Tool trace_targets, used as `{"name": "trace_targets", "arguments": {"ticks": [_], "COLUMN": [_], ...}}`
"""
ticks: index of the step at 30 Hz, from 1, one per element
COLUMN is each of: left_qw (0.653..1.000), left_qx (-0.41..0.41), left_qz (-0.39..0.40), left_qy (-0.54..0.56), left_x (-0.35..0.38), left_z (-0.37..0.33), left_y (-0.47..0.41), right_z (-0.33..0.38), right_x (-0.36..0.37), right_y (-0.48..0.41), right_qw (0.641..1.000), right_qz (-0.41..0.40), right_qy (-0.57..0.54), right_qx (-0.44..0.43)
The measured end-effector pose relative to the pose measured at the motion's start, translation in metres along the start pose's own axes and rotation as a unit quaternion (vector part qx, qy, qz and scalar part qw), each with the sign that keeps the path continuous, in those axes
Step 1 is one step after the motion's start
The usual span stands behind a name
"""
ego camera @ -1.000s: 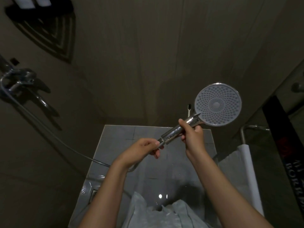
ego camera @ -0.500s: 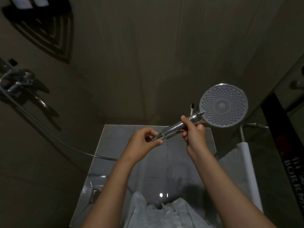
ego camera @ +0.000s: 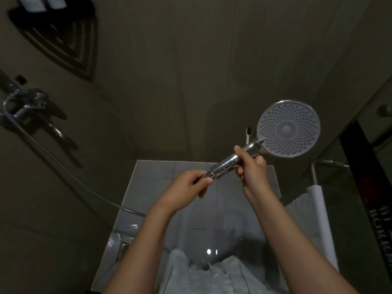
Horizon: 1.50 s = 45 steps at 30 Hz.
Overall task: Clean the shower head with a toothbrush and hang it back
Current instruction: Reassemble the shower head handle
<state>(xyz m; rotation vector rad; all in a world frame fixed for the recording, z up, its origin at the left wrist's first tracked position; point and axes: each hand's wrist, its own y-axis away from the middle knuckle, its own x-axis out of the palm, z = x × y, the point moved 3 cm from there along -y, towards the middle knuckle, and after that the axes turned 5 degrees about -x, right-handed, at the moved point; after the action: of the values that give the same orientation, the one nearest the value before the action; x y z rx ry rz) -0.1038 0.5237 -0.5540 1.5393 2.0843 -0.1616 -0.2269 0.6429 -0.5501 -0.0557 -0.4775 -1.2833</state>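
Chrome is catching the dim light as we are holding the shower head [ego camera: 288, 128] up over the far right corner of the tiled floor [ego camera: 152, 187], its nozzle face turned toward us, probably so that we can look over the holes. Our right hand [ego camera: 252, 166] is wrapped closed around the upper handle, while our left hand [ego camera: 191, 183] is pinching the handle's lower end where the hose [ego camera: 63, 166] joins, seemingly steadying or twisting it. The toothbrush [ego camera: 248, 133] is standing against the wall just behind the handle, untouched, so scrubbing is not yet under way. On the dark strip [ego camera: 369, 187] at the right we are reading only partial white letters, something like "BORK"
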Motion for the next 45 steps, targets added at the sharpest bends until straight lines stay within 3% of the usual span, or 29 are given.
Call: {"name": "trace_targets", "arguments": {"ticks": [3,5,7,10,13,17,20,22,25,27,30,33,36,38,43,45], "left_qw": [0.962,0.936,0.937,0.993,0.993,0.975,0.977,0.989,0.994,0.955,0.920,0.945,1.000,0.985,0.967,0.966], "left_qx": [0.043,0.086,0.091,-0.005,-0.057,-0.061,-0.047,-0.044,-0.021,0.010,0.064,0.060,-0.017,-0.060,-0.067,-0.061], "left_qz": [-0.142,-0.194,-0.204,-0.082,0.045,0.139,0.127,0.083,-0.010,-0.083,-0.165,-0.142,-0.007,0.083,0.191,0.191], "left_qy": [-0.230,-0.280,-0.269,-0.089,0.092,0.160,0.164,0.115,-0.111,-0.285,-0.349,-0.289,-0.012,0.139,0.154,0.165], "left_x": [0.003,0.006,0.004,0.000,-0.003,-0.003,0.001,0.005,0.011,0.016,0.022,0.019,0.015,0.012,0.001,0.003], "left_z": [-0.005,-0.012,-0.014,-0.010,-0.011,-0.008,-0.008,-0.007,-0.006,-0.007,-0.012,-0.010,-0.003,-0.003,0.001,0.000], "left_y": [0.002,0.006,0.006,0.000,-0.001,0.000,-0.004,-0.009,-0.015,-0.015,-0.016,-0.016,-0.018,-0.014,-0.006,-0.005], "right_z": [-0.002,-0.003,-0.004,-0.004,-0.003,0.001,0.004,0.004,0.002,0.000,0.000,0.000,-0.002,-0.001,0.007,0.010], "right_x": [-0.002,-0.004,-0.004,-0.002,0.003,0.011,0.012,0.010,0.004,0.000,-0.004,-0.005,-0.003,0.000,0.011,0.014], "right_y": [-0.004,-0.006,-0.007,-0.007,-0.005,-0.005,-0.008,-0.012,-0.016,-0.017,-0.019,-0.020,-0.017,-0.015,-0.009,-0.008], "right_qw": [0.999,0.998,0.997,0.999,1.000,0.997,0.998,0.999,0.999,0.998,0.996,0.997,0.999,1.000,0.995,0.994], "right_qz": [-0.048,-0.070,-0.073,-0.039,0.010,0.070,0.067,0.038,-0.026,-0.054,-0.084,-0.078,-0.036,0.000,0.091,0.104], "right_qy": [0.002,0.001,0.002,0.002,0.008,0.010,0.012,0.019,0.029,0.028,0.019,0.024,0.029,0.028,0.034,0.043], "right_qx": [-0.002,0.002,0.007,0.010,0.011,0.007,-0.004,-0.010,-0.007,-0.005,-0.005,-0.003,0.008,0.011,0.004,-0.008]}}
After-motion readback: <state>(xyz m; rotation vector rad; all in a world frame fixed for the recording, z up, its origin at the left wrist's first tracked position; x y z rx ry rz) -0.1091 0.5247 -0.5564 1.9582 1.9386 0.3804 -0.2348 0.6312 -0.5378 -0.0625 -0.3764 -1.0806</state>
